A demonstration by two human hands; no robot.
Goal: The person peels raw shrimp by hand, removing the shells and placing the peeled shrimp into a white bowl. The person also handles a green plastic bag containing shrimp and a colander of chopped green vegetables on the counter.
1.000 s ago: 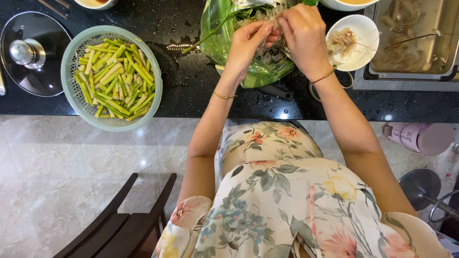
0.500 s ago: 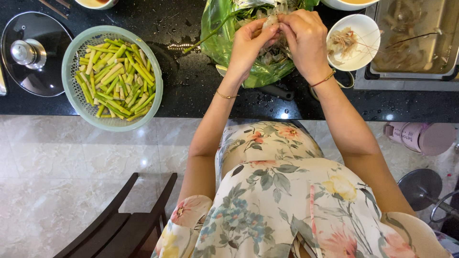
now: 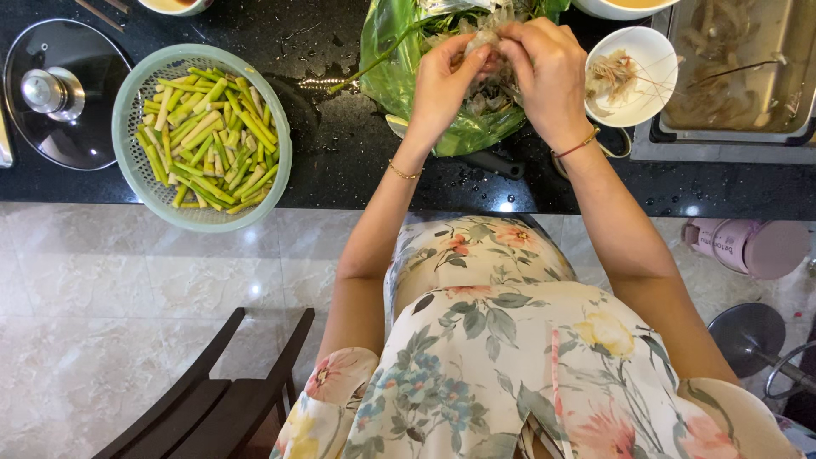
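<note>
My left hand (image 3: 444,78) and my right hand (image 3: 544,68) meet over a green plastic bag (image 3: 399,76) on the black counter. Together they pinch a small pale shrimp (image 3: 484,38) between the fingertips. The bag holds a heap of shrimp and shells, mostly hidden behind my hands. Just right of my right hand sits a white bowl (image 3: 650,59) with shrimp shells and feelers in it.
A pale green colander (image 3: 136,153) of cut green stalks stands at the left, next to a glass pot lid (image 3: 59,93). A steel tray (image 3: 765,127) with shrimp is at the far right. A dark chair (image 3: 212,399) and a pink container (image 3: 748,246) are on the marble floor.
Both hands have stayed over the bag, shifting slightly upward while the fingers work on the shrimp. Nothing else has moved.
</note>
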